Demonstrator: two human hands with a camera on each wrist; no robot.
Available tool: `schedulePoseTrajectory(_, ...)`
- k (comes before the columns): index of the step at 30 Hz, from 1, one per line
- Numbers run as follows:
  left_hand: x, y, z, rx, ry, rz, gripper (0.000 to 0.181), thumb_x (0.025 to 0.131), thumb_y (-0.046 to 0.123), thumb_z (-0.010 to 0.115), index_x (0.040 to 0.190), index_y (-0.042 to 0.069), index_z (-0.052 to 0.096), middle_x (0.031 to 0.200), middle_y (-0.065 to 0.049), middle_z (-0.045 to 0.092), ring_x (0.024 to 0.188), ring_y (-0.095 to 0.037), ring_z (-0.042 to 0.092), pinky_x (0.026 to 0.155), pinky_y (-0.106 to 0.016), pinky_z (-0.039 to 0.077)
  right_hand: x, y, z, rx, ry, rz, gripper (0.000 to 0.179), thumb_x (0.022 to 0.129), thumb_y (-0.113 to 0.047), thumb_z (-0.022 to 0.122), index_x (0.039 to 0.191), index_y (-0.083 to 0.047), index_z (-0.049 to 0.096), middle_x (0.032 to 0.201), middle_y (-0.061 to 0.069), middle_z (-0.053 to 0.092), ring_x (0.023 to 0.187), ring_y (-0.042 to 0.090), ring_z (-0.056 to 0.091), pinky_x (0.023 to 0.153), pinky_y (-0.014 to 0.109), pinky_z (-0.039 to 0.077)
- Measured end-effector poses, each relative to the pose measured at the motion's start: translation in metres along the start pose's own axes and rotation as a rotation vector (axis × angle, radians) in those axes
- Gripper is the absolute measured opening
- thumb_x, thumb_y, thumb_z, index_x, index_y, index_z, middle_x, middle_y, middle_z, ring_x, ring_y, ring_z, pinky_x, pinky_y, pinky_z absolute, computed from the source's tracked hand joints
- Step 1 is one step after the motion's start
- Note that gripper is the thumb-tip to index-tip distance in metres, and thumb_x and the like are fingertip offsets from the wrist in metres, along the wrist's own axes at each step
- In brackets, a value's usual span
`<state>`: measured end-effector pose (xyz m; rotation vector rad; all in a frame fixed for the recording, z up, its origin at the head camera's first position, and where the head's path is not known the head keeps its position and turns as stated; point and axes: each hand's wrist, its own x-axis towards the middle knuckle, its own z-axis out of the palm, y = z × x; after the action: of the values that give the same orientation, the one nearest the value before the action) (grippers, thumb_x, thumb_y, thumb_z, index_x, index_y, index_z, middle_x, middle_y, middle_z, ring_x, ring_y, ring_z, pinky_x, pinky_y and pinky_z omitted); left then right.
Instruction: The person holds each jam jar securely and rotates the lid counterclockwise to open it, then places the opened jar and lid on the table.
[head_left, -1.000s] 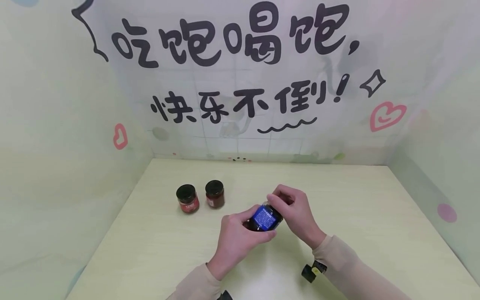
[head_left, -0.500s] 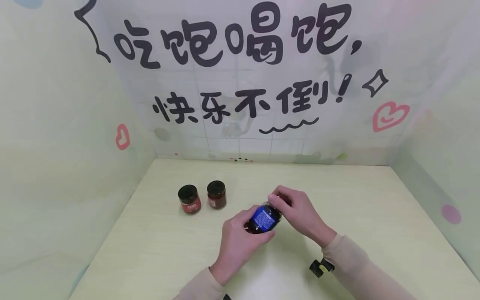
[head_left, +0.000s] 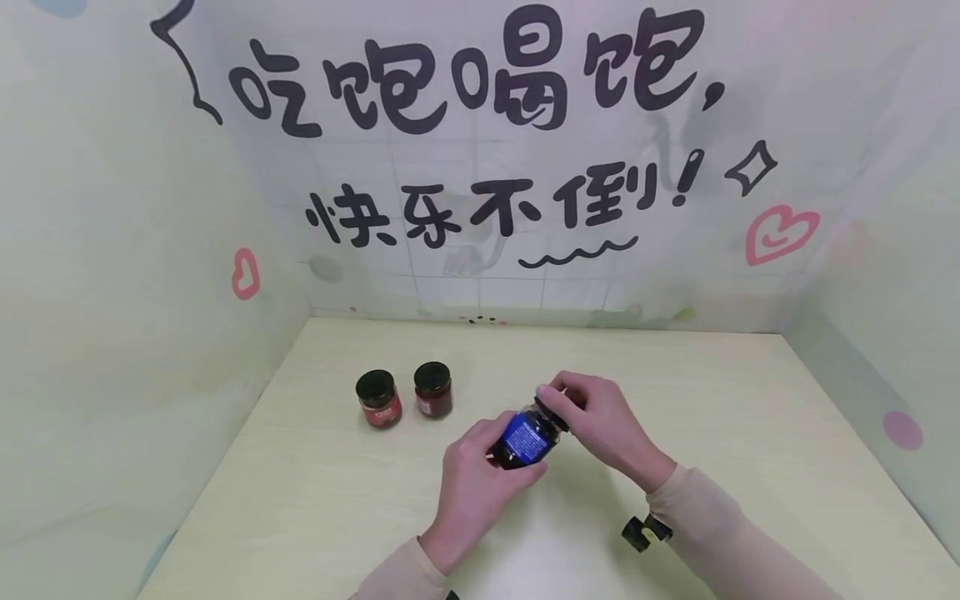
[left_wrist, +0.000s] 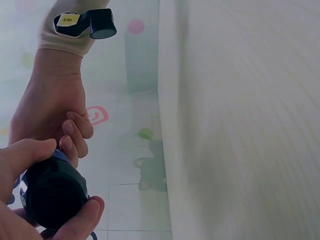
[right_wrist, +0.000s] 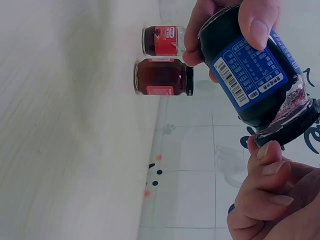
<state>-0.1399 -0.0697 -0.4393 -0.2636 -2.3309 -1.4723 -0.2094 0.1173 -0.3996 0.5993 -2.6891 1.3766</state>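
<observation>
A jar of dark contents with a blue label (head_left: 525,439) is held tilted above the table, its black lid (right_wrist: 295,122) toward my right hand. My left hand (head_left: 480,487) grips the jar's body, thumb on the near side. At the upper end, the fingers of my right hand (head_left: 592,421) pinch the rim of the lid. The right wrist view shows the lid still at the jar's mouth, with shiny, crinkled material just below it. Seen from the left wrist, the jar's dark round base (left_wrist: 55,197) faces the camera.
Two jars with black lids and red labels stand upright at the back left: one jar (head_left: 380,404) on the left, the other jar (head_left: 433,396) beside it. The pale table (head_left: 315,517) meets printed walls (head_left: 480,283) at the back and sides.
My right hand has shifted slightly to the right and turned a little at the lid, and more of the black lid now shows. The left hand keeps its grip on the jar.
</observation>
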Motion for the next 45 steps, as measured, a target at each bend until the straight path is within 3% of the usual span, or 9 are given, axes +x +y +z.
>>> schedulePoseTrajectory(7, 0.0, 0.001, 0.002, -0.014, -0.009, 0.009, 0.064, 0.067, 0.02, 0.095, 0.125, 0.012, 0.071, 0.102, 0.002, 0.07, 0.088, -0.014, 0.066, 0.071, -0.025, 0.057, -0.002, 0.001, 0.007, -0.045, 0.039, 0.012, 0.039, 0.097, -0.058, 0.057, 0.078, -0.025, 0.062, 0.058, -0.005, 0.052, 0.054, 0.016, 0.049, 0.051, 0.033, 0.041)
schedulePoseTrajectory(16, -0.001, 0.003, 0.001, -0.035, -0.033, -0.006, 0.065, 0.068, 0.023, 0.095, 0.127, 0.012, 0.071, 0.102, 0.001, 0.071, 0.091, -0.015, 0.068, 0.074, -0.025, 0.057, -0.006, 0.005, 0.008, 0.084, 0.039, -0.011, 0.029, 0.096, -0.047, 0.065, 0.08, -0.023, 0.064, 0.061, -0.002, 0.054, 0.056, 0.016, 0.049, 0.05, 0.031, 0.043)
schedulePoseTrajectory(24, -0.002, 0.004, 0.001, -0.018, -0.03, -0.025, 0.066, 0.066, 0.026, 0.096, 0.126, 0.014, 0.072, 0.101, 0.002, 0.073, 0.09, -0.014, 0.068, 0.073, -0.026, 0.057, -0.008, 0.006, 0.008, 0.129, 0.061, -0.048, 0.022, 0.095, -0.039, 0.07, 0.081, -0.023, 0.064, 0.06, -0.003, 0.051, 0.056, 0.014, 0.047, 0.049, 0.028, 0.041)
schedulePoseTrajectory(39, -0.002, 0.003, 0.001, -0.034, -0.043, -0.051, 0.066, 0.066, 0.025, 0.096, 0.127, 0.014, 0.071, 0.103, 0.002, 0.073, 0.091, -0.014, 0.068, 0.074, -0.027, 0.057, -0.009, 0.01, 0.007, 0.105, 0.053, -0.059, 0.014, 0.094, -0.028, 0.072, 0.084, -0.024, 0.063, 0.06, -0.005, 0.048, 0.055, 0.013, 0.044, 0.049, 0.027, 0.038)
schedulePoseTrajectory(45, -0.003, 0.003, 0.0, -0.028, -0.04, -0.061, 0.066, 0.066, 0.027, 0.096, 0.126, 0.015, 0.071, 0.104, 0.003, 0.072, 0.092, -0.013, 0.068, 0.075, -0.028, 0.057, -0.01, 0.009, 0.006, 0.109, 0.041, -0.097, 0.014, 0.094, -0.031, 0.073, 0.085, -0.026, 0.063, 0.061, -0.004, 0.047, 0.056, 0.014, 0.045, 0.05, 0.027, 0.037)
